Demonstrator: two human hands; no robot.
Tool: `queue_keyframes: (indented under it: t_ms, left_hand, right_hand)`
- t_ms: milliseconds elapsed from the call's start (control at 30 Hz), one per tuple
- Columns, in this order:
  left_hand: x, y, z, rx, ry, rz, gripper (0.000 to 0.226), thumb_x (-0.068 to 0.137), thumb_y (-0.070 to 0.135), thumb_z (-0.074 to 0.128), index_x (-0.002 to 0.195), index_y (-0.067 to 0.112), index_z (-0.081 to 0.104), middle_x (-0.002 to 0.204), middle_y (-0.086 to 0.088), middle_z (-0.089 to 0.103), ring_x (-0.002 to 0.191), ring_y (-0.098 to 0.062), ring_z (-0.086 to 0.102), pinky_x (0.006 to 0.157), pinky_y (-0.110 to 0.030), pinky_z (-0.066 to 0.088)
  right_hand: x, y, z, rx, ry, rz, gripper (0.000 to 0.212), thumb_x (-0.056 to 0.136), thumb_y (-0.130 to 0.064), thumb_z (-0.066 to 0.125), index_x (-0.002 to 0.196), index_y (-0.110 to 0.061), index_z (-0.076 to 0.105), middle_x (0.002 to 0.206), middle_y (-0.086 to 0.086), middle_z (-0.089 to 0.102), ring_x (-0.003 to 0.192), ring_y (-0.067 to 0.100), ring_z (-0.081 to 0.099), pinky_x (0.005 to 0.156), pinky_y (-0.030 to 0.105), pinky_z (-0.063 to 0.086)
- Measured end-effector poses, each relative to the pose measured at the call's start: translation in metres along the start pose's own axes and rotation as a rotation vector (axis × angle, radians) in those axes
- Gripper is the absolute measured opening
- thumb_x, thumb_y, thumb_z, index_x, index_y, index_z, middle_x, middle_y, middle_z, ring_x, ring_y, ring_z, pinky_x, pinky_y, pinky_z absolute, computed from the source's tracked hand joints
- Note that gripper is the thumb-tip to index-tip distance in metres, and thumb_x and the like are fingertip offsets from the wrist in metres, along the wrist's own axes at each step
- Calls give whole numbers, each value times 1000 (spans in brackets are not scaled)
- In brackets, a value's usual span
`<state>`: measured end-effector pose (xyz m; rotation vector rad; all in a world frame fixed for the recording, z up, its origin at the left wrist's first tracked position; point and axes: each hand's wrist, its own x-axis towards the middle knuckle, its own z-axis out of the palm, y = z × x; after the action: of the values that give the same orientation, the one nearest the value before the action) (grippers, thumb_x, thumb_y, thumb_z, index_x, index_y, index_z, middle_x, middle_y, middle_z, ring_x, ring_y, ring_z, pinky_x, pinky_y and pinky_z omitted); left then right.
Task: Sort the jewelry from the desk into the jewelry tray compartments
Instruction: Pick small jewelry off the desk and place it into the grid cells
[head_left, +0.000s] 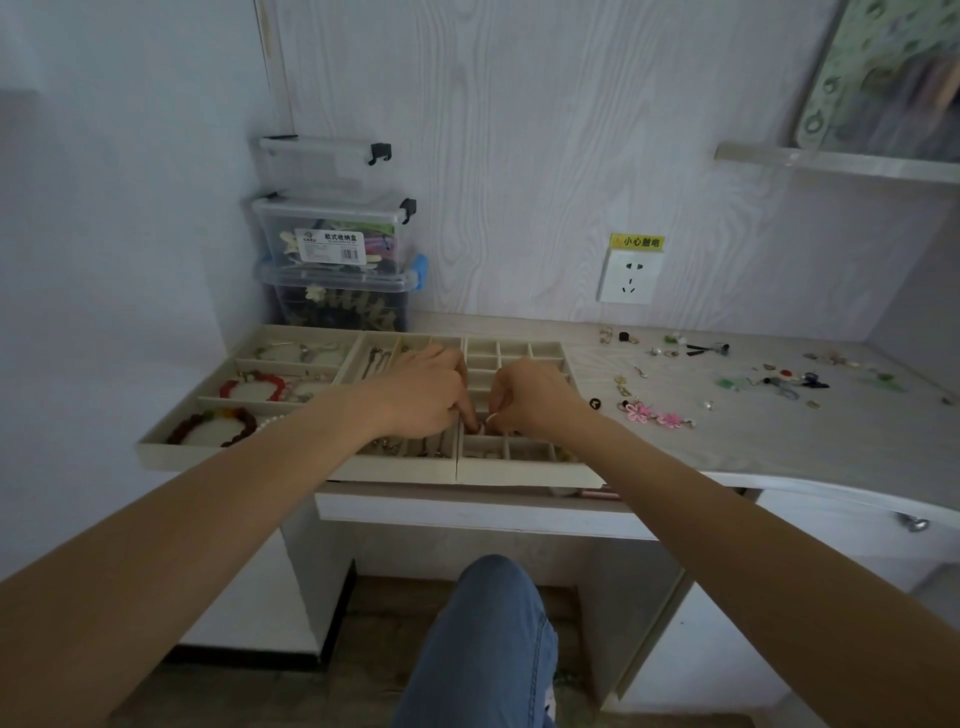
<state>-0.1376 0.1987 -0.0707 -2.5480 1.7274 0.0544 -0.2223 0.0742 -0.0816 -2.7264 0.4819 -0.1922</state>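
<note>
A beige jewelry tray (395, 470) with many compartments lies on the left part of the desk. Beaded bracelets (249, 387) fill its left sections. My left hand (421, 392) and my right hand (530, 397) meet over a small compartment near the tray's front. Both hands have curled fingers and pinch a small reddish piece of jewelry (479, 427) between them. Loose jewelry lies scattered on the desk to the right, among it a pink flower piece (655, 414), gold earrings (621, 384) and green and blue pieces (769, 383).
Three clear plastic storage boxes (335, 244) are stacked at the back left against the wall. A wall socket (629, 275) sits above the desk. A shelf (841, 162) juts out at the upper right. My knee in jeans (493, 644) is under the desk.
</note>
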Motion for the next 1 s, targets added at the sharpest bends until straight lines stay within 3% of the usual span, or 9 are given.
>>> queue_keyframes:
  t_ms: [167,467,600,867,1000]
  left_hand:
    - [0,3,-4,-1,8,-1,49,89,2,45,115,38,64,126,2,39,124,-16,30,104,-33,25]
    - [3,4,-5,12,17,-6,46,88,2,46,113,35,65,131,1,38,127,-18,29,107,-34,22]
    - [2,4,-4,-8,13,-20,48,87,0,46,114,35,65,131,0,38,127,-18,28,107,-34,22]
    - [1,3,-4,-14,30,0,47,88,1,45,112,36,66,129,1,40,127,-17,29,106,-34,22]
    - [3,4,-3,1,38,7,47,86,0,48,111,36,66,131,2,39,128,-16,28,107,-34,21]
  right_hand:
    - [4,-2,2,-18,1,65,18,79,-13,70,95,-4,72,98,11,70,92,21,65,79,31,53]
    - [1,-4,3,-69,24,-33,22,81,-12,69,102,-6,66,107,8,65,101,22,60,77,25,43]
    - [2,-5,1,-89,6,-51,15,82,-9,67,95,-5,71,100,9,70,97,21,64,81,27,50]
    - [2,-7,-1,-141,-19,-48,20,84,-14,66,99,-3,73,99,11,70,94,22,64,71,23,44]
    - [1,-6,-3,-138,-31,-50,20,85,-14,65,100,-3,72,99,12,70,93,22,64,76,25,47]
